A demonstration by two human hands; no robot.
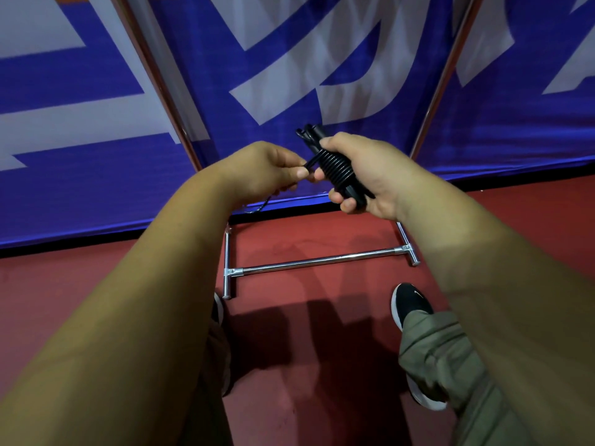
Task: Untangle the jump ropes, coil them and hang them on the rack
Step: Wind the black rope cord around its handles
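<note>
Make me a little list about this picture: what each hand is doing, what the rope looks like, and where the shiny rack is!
right hand: grips the bundled black jump rope
left hand: pinches a strand of the rope beside the bundle
jump rope: wound in tight turns round its handles, not on the rack
rack: shiny metal bars, standing on the red floor below the hands
behind: blue and white banner
feet: black shoe near the rack's foot

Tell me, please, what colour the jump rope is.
The jump rope is black; head view.
</note>
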